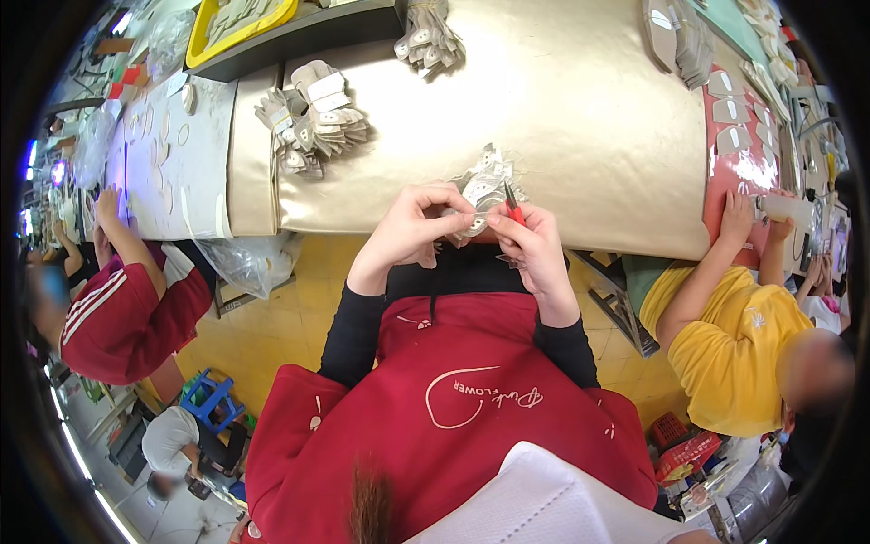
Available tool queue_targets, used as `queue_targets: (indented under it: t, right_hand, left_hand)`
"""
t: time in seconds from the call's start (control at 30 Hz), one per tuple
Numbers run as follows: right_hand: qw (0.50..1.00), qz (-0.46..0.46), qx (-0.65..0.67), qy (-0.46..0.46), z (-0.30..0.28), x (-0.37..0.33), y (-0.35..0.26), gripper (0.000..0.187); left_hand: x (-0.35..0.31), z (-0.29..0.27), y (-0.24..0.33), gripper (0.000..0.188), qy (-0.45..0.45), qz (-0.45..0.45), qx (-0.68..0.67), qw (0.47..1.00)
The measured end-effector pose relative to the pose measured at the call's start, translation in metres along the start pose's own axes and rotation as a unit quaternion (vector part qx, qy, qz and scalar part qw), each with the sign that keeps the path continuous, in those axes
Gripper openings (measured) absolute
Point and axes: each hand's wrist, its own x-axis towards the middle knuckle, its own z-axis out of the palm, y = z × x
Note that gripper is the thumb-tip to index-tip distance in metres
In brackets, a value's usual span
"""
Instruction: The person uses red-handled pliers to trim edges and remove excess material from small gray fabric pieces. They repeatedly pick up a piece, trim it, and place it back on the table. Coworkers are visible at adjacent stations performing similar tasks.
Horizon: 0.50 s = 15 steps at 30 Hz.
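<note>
Close to the table's near edge, my left hand (419, 220) is closed, thumb and forefinger pinching a small pale grey cut piece (478, 226). Beside it, my right hand (533, 243) is closed round a small red tool with a dark pointed tip (515, 207), the tip pointing up and away from me. The right thumb and forefinger meet the same pale piece, so both hands touch it. Just beyond my fingers lies a loose heap of similar grey pieces (489, 175) with thin edges. Part of the heap is hidden behind my hands.
Bundled grey pieces (319, 118) lie at left on the gold-covered table (580, 109), with another bundle (429, 41) farther back. A yellow tray (201, 36) stands far left. Co-workers sit on both sides, one in a yellow shirt (734, 335) by a red board (725, 172).
</note>
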Motion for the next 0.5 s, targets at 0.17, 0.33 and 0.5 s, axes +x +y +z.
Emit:
queue_targets:
  t: [0.17,0.33,0.5]
  right_hand:
    - [1.000,-0.007,0.002,0.009,0.003,0.002,0.002,0.010]
    - [0.988,-0.131,-0.077,0.007,0.005,0.000,0.006,0.006]
    - [0.889,-0.319,-0.328,-0.019,0.006,-0.005,0.007,0.015]
  left_hand:
    - [0.000,0.000,0.002,0.012,0.018,-0.031,0.016,0.999]
    - [-0.001,0.000,-0.006,0.015,0.044,0.116,0.082,0.989]
    - [-0.004,-0.002,-0.016,0.025,0.073,0.221,0.136,0.963]
